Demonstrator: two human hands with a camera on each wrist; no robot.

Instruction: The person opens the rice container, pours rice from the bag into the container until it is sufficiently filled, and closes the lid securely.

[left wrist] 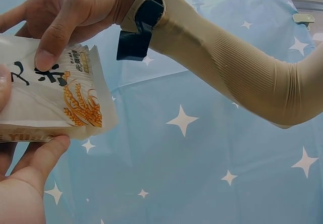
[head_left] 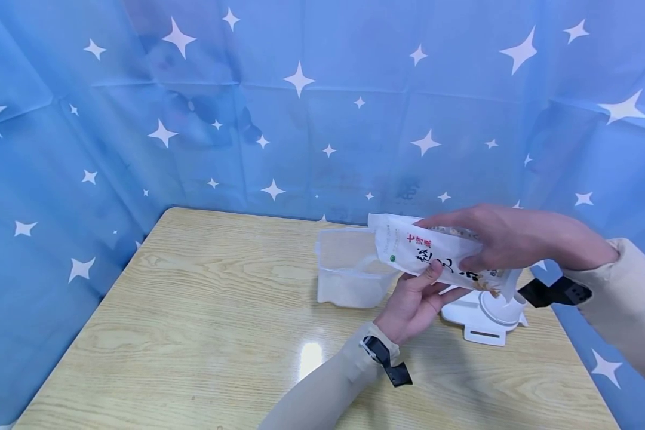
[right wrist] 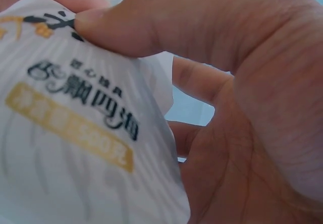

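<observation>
A white bag of rice with black and red lettering is held over the right part of the table, tilted on its side. My left hand grips its lower edge from beneath, thumb on the printed front. From above, my right hand grips the other side; its thumb presses the front in the right wrist view. Orange grain ears decorate the end of the bag in the left wrist view. Just left of the bag stands a translucent plastic container, its top uncovered and partly hidden by the bag.
A white plastic lid-like piece with a round collar lies on the wooden table below the right hand. A blue curtain with white stars hangs behind the table and along both sides.
</observation>
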